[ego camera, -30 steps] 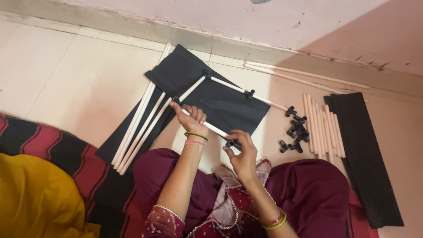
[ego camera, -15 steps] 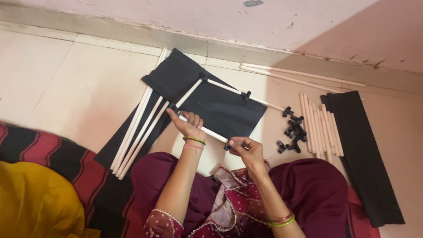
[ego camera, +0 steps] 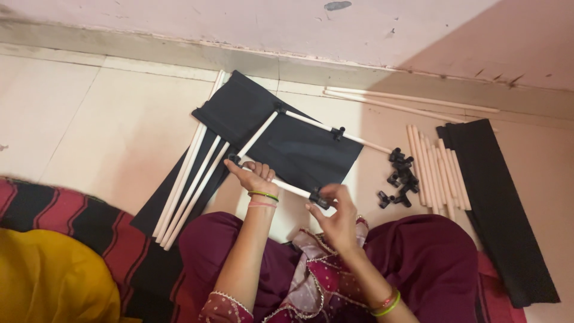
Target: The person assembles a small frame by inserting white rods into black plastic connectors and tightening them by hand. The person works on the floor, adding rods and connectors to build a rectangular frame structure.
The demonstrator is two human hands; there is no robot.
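Note:
A partial frame of white rods (ego camera: 311,121) joined by black plastic connectors lies on a black fabric panel (ego camera: 281,140) on the floor. My left hand (ego camera: 256,176) grips the near white rod (ego camera: 290,188) close to its left corner connector (ego camera: 234,160). My right hand (ego camera: 336,216) pinches a black connector (ego camera: 318,198) at that rod's right end. Two more connectors sit along the far rod.
Several loose white rods (ego camera: 190,186) lie to the left, more rods (ego camera: 433,170) to the right beside a pile of black connectors (ego camera: 399,177). A rolled black fabric strip (ego camera: 497,203) lies far right. Two long rods (ego camera: 406,101) rest by the wall. A striped mat (ego camera: 66,215) covers the floor at left.
The view shifted slightly. My right hand moved up along the near rod and now holds the black connector at its end; my left hand stays on the rod.

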